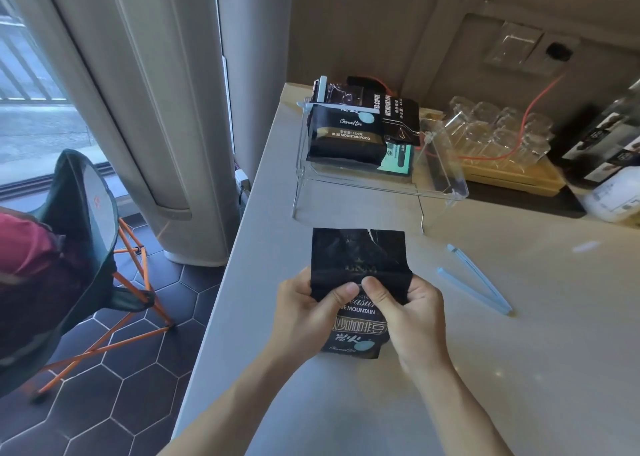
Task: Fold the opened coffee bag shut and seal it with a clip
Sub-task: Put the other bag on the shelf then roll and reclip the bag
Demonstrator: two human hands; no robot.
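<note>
A black coffee bag [358,258] with gold and white lettering stands on the pale counter [519,351] in front of me. Its flattened top sticks up, with a small tear at the upper edge. My left hand [308,312] grips the bag's left side and my right hand [412,317] grips its right side. Both thumbs press on the front at mid height, where the bag creases. A long light-blue clip [476,279] lies open in a V on the counter, right of the bag and apart from both hands.
Behind the bag stands a clear acrylic rack [443,175] holding other coffee bags [346,133], one sealed with a blue clip. Upturned glasses on a wooden tray [512,175] sit at the back right. The counter's left edge drops to a tiled floor with a folding chair [83,234].
</note>
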